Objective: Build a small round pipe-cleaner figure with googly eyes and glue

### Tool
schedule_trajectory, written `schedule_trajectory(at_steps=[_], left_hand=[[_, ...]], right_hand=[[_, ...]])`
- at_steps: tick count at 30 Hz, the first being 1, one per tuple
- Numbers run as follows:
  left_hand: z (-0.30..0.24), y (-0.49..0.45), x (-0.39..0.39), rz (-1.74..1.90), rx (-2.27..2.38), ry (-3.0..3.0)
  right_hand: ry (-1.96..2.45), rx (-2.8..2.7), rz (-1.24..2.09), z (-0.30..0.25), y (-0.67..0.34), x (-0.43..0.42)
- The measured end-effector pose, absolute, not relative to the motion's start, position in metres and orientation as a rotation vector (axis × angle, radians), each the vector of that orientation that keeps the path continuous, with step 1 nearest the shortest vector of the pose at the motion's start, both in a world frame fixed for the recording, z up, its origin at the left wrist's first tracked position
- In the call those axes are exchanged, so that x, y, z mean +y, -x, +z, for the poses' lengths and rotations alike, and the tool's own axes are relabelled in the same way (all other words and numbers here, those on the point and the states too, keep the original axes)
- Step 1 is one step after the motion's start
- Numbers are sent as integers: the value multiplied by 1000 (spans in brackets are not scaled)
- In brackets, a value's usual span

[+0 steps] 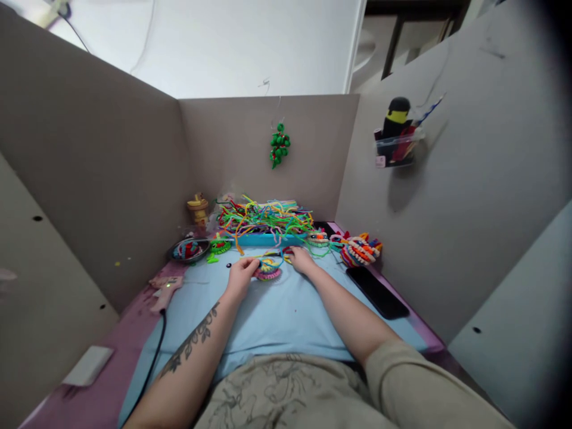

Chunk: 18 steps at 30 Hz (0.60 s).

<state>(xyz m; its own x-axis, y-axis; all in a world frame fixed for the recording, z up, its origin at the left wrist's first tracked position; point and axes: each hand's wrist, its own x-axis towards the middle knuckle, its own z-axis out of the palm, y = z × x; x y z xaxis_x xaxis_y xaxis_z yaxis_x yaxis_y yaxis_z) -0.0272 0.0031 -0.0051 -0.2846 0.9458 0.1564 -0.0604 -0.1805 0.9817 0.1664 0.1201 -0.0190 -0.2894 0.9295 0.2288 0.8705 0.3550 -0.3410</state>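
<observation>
My left hand [243, 275] pinches the edge of a small round braided yarn piece [269, 274] in pink, yellow and blue, low over the blue cloth. To its right, my right hand [301, 261] rests near the cloth with fingers curled down. Coloured strands in red, yellow and blue show by its fingertips; what the fingers hold is too small to make out. Behind both hands stands a blue tray [259, 240] heaped with tangled bright cords [268, 217]. A small dark bead [229, 266] lies left of my left hand.
A pink glue gun [167, 292] with its cable lies on the left, near a bowl [190, 250] of coloured pieces. On the right are a black phone [378, 292] and braided yarn figures [361, 250]. Partition walls [268, 113] enclose the table; a clear holder [397, 149] hangs right.
</observation>
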Motion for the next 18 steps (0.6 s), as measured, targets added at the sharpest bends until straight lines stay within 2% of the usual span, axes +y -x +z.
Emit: schedule_trajectory(at_steps=[9, 14, 16, 18], left_hand=[[-4, 34, 8, 1787, 1206, -969], [-3, 37, 7, 1942, 1251, -978], [-1, 36, 5, 1974, 1302, -1002], [2, 34, 2, 1987, 1354, -1033]], right_hand=[[1831, -2426, 163, 9, -180, 96], [1865, -2160, 174, 34, -216, 82], [1697, -2023, 349, 43, -222, 77], [1402, -1947, 710, 47, -216, 68]])
